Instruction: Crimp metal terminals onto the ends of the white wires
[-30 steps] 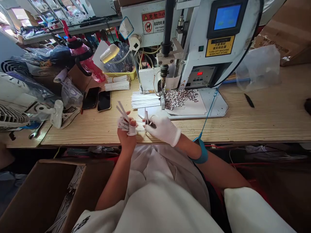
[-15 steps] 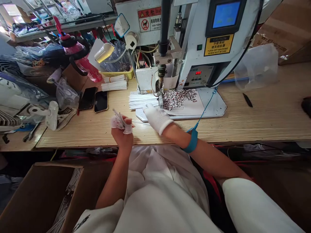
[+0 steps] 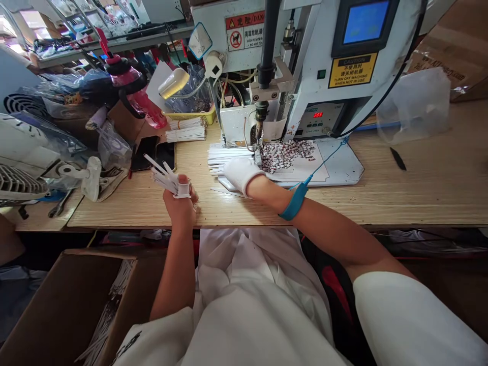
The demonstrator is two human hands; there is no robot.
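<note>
Head view, left hand: the left hand [image 3: 181, 206] has its grip closed around a few white strips [image 3: 165, 178]; they fan up and away from the fist, probably pinched at one end so that their far ends stand free.
White finger cover: a white finger cover [image 3: 183, 190] wraps one of its digits, perhaps to guard the skin.
Right hand: the gloved right hand [image 3: 241, 174] lies at the near edge of the strip stack [image 3: 217, 154]; its fingertips are hidden, so I cannot tell how far its grip is open or whether it has hold of anything.
Strip stack: it lies flat and roughly parallel beside the machine [image 3: 324, 96], seemingly lined up towards its head; a mottled cluster [image 3: 284, 155] sits past the head on a white sheet [image 3: 305, 170].
Teal wrist strap: the teal wrist strap [image 3: 295, 202] circles the right forearm, its blue cord [image 3: 324, 165] running towards the machine; likely for grounding.
Tied bundle: another tied bundle [image 3: 186, 133] rests on the table [image 3: 419, 198], near the yellow basket [image 3: 209, 117].
</note>
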